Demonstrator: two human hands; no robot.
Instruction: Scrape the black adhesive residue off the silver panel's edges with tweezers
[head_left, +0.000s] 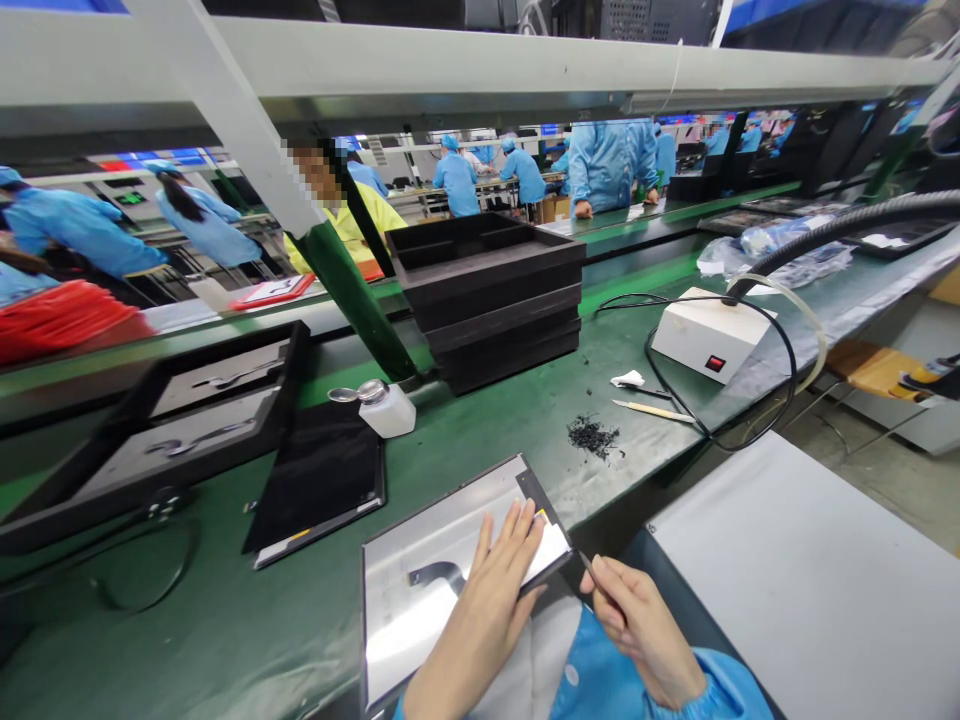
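Silver-backed panel sits at the tabletop's near edge, seemingly overhanging. My left hand lies flat across it, fingers extended; my right hand pinches a thin dark tool at its corner. Slipping could gouge the panel.

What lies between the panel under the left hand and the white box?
In the head view: black scraps, a small white piece, a dark slender tool and a pale slender tool.
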